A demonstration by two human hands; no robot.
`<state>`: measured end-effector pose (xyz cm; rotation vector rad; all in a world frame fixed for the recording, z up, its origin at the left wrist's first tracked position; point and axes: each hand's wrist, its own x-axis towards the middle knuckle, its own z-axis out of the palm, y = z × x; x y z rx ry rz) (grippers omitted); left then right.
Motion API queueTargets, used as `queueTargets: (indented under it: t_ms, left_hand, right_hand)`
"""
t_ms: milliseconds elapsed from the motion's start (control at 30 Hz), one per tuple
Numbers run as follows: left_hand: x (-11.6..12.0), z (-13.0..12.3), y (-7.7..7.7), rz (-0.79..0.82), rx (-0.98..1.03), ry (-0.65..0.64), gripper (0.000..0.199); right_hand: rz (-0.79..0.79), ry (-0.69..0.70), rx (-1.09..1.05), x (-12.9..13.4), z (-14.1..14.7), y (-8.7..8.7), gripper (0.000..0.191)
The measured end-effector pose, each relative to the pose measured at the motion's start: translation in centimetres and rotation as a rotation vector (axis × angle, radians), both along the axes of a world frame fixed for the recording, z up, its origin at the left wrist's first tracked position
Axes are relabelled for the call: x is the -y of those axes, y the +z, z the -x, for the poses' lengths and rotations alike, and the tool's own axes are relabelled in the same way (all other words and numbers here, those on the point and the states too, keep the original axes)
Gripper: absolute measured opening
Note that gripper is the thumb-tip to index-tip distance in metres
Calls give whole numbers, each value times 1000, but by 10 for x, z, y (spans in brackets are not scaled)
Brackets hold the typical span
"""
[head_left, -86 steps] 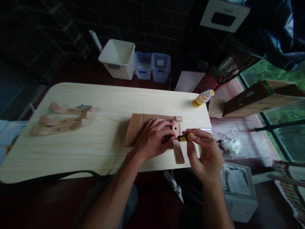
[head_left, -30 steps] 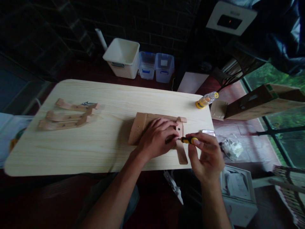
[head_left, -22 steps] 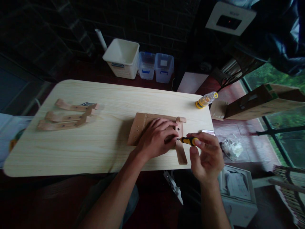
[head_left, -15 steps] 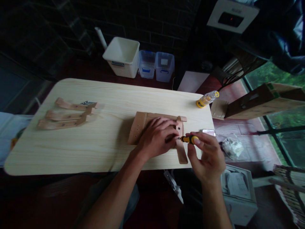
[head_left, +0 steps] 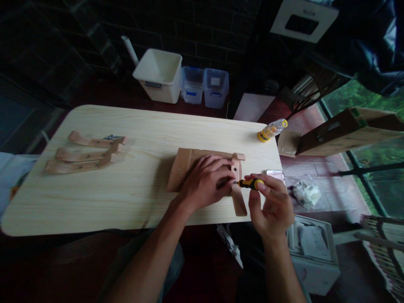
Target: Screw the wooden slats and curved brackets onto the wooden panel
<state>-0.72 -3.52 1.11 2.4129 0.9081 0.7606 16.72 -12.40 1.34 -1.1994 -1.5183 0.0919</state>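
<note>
My right hand (head_left: 272,202) grips a yellow and black screwdriver (head_left: 251,184), its tip at a hole or screw in a curved wooden piece (head_left: 239,202). This piece lies across the right end of a brown wooden box-like part (head_left: 180,170). My left hand (head_left: 206,176) rests over that part, its fingertips pressed by the curved piece near the screwdriver tip. What lies under my left palm is hidden. Several similar curved wooden pieces (head_left: 82,166) lie at the table's left, with small metal items (head_left: 112,137) beside the rear one.
On the pale table (head_left: 132,202) a clear bottle with yellow ends (head_left: 272,130) stands at the back right, and a phone (head_left: 275,175) lies by the right edge. Behind are a white bin (head_left: 162,90) and clear boxes (head_left: 216,88). A cardboard box (head_left: 334,132) is at right.
The view has shifted slightly. My right hand has turned a little around the screwdriver; my left hand keeps its place on the wooden part.
</note>
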Motion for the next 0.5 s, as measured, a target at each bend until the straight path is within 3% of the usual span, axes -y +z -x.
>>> queueTargets:
  t_ms: [200, 367, 500]
  left_hand:
    - [0, -1, 1, 3, 0, -4, 9]
    - [0, -1, -1, 1, 5, 5, 9]
    - [0, -1, -2, 5, 4, 3, 10]
  right_hand:
    - [-54, -68, -13, -3, -2, -3, 38]
    - [-57, -13, 11, -2, 2, 5, 31]
    - [-14, 50, 62, 0, 7, 11, 42]
